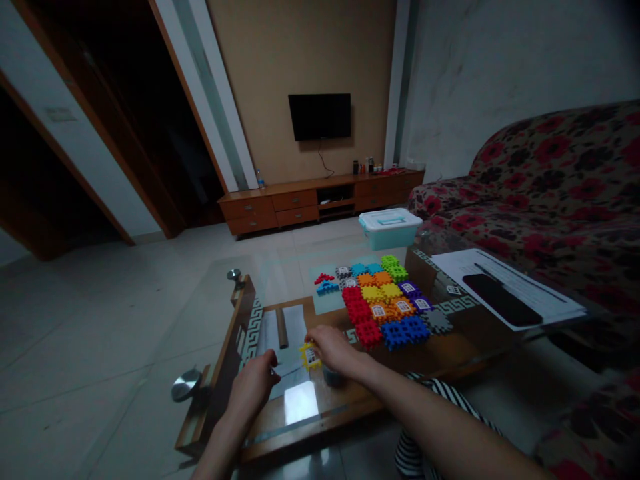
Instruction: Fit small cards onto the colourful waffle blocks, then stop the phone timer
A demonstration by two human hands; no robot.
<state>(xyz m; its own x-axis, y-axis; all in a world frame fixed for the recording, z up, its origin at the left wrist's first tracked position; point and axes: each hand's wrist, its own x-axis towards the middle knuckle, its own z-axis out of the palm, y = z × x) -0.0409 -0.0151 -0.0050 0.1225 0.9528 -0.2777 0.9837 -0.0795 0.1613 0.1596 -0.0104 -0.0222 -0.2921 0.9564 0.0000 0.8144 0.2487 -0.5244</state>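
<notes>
My right hand point(331, 348) rests on the glass coffee table point(280, 413), fingers curled on a yellow interlocking block point(310, 356) with a small window panel. My left hand point(255, 387) lies just left of it, fingers curled loosely against a sheet of paper point(290, 330); whether it grips anything I cannot make out. Past my right hand lies a flat mat of joined blocks point(387, 300) in red, blue, orange, yellow, green and purple. Small loose red and blue blocks point(325, 283) sit at its far left corner.
A white sheet with a dark phone point(500, 299) lies at the table's right. A lidded teal plastic box point(390, 227) stands on the floor beyond. A floral sofa point(550, 180) runs along the right. A TV point(320, 116) hangs over a low wooden cabinet point(320, 200).
</notes>
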